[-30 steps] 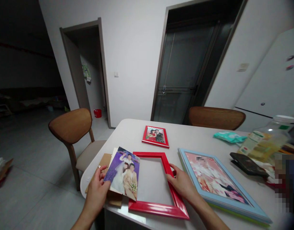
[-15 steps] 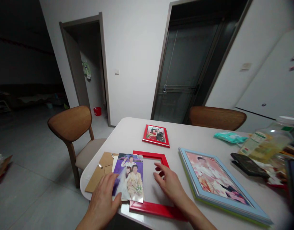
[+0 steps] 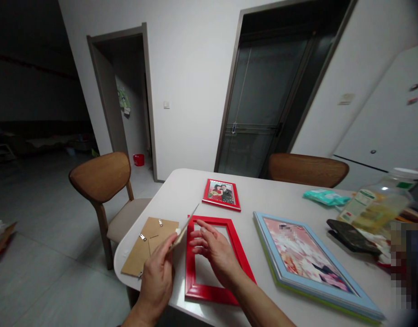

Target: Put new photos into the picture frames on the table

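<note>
My left hand [image 3: 157,272] grips a photo [image 3: 186,228] along its near side, fingers closed on it. The photo stands tilted up, almost edge-on to me, so its picture is hidden. My right hand [image 3: 213,252] hovers over the red picture frame [image 3: 242,254], fingers apart, close to the photo's right side. That frame lies flat, and the white table shows through its opening. To the left, a brown backing board [image 3: 135,259] with metal clips rests at the table's edge, partly behind my left hand.
A smaller red frame [image 3: 222,195] with a couple's photo lies farther back. A light blue frame [image 3: 273,245] sits at the right on something green-edged. Beyond it are a teal packet [image 3: 326,197], a dark object [image 3: 353,236] and a large bottle [image 3: 375,204]. Wooden chairs [image 3: 101,177] stand around.
My left hand has lifted the photo and turned it from facing me to nearly edge-on. My right hand has moved left toward it. More of the backing board and red frame shows.
</note>
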### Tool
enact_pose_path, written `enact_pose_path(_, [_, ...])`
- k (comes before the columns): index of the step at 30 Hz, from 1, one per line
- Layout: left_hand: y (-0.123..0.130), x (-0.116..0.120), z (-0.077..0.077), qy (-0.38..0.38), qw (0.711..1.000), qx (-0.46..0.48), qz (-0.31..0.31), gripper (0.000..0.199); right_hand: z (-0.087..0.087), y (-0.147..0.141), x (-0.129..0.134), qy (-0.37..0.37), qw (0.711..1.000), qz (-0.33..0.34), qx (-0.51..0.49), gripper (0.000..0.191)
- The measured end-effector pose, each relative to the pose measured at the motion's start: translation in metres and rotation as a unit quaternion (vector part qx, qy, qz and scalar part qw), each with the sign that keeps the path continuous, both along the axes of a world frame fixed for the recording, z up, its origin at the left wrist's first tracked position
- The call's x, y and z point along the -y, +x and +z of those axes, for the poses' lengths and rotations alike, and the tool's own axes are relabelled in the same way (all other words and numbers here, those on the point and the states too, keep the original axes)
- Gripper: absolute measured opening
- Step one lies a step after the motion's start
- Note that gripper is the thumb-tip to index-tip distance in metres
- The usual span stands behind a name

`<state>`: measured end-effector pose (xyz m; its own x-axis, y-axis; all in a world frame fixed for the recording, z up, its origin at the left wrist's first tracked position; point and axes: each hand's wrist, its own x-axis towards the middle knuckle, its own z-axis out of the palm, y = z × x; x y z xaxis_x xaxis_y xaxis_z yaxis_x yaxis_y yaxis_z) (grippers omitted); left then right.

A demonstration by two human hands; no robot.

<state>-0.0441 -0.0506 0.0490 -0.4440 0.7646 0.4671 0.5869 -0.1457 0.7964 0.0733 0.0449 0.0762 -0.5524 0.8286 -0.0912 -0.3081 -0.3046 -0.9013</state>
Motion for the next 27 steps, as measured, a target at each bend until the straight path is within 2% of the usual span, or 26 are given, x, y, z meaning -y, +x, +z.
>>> enact_pose_path(2, [0.007,-0.007,0.010,0.028,0.984,0.174,0.037,0.031,-0.004,0.003,0.003,-0.023,0.999,-0.003,0.031,0.039])
enact_pose_path(5, [0.026,-0.018,0.015,0.087,0.914,0.396,0.016,0.038,-0.019,0.007,0.005,-0.069,0.997,0.011,0.024,0.031])
enact_pose_path(7, [0.040,-0.024,0.014,0.103,0.873,0.477,-0.024,0.041,-0.025,0.012,0.002,-0.065,0.997,-0.022,-0.034,0.028])
enact_pose_path(9, [0.049,-0.027,0.010,0.091,0.861,0.495,-0.072,0.046,-0.024,0.022,-0.006,-0.046,0.994,-0.077,-0.066,0.032])
enact_pose_path(11, [0.051,-0.027,0.004,0.064,0.874,0.470,-0.102,0.055,-0.020,0.037,-0.019,-0.042,0.994,-0.098,-0.032,0.037])
enact_pose_path(14, [0.046,-0.022,-0.004,-0.002,0.922,0.378,-0.081,0.061,-0.013,0.063,-0.042,-0.034,0.995,-0.068,0.071,0.042])
enact_pose_path(16, [0.044,-0.017,-0.010,-0.063,0.960,0.262,-0.071,0.053,-0.013,0.076,-0.054,-0.006,0.991,-0.048,0.126,0.044])
enact_pose_path(18, [0.046,-0.012,-0.014,-0.126,0.981,0.125,-0.084,0.048,-0.017,0.080,-0.061,0.018,0.984,-0.037,0.172,0.045])
enact_pose_path(21, [0.051,-0.008,-0.022,-0.178,0.977,-0.033,-0.114,0.051,-0.025,0.074,-0.064,0.041,0.974,-0.031,0.222,0.044])
enact_pose_path(24, [0.052,-0.006,-0.029,-0.186,0.964,-0.128,-0.138,0.054,-0.034,0.062,-0.064,0.098,0.958,-0.049,0.265,0.046])
enact_pose_path(27, [0.048,-0.005,-0.032,-0.187,0.956,-0.174,-0.147,0.052,-0.038,0.058,-0.066,0.225,0.897,-0.066,0.375,0.042])
